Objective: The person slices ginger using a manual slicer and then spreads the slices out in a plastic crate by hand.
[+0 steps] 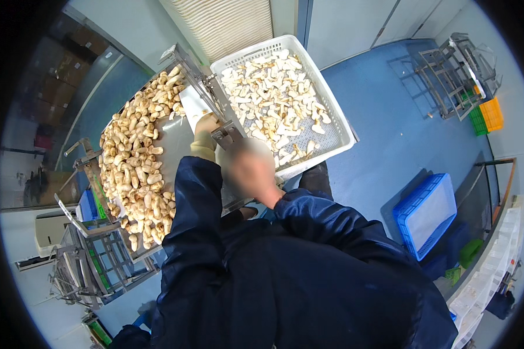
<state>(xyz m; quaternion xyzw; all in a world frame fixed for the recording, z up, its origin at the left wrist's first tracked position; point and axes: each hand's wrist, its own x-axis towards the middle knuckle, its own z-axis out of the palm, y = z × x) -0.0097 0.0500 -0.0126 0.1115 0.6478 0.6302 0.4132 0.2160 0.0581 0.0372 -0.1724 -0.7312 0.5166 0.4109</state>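
My left hand (205,127), in a pale cream glove, lies at the lower end of a white board (193,106) beside a metal slicing frame (206,90); its fingers are mostly hidden. Just right of it is my right hand (255,174), blurred so that neither its fingers nor anything in them can be made out. Whole brown-capped mushrooms (131,157) are heaped on a metal table (177,142) at left. Pale mushroom slices (273,96) cover much of a white perforated crate (336,119) to the right of the slicing frame.
A blue crate (428,215) with a pale bottom stands on the blue floor (367,104) at right. Metal racks (445,75) are at the far right, near a yellow crate (491,114). More metal frames (99,262) stand at lower left. A ribbed white panel (227,23) rises behind the crate.
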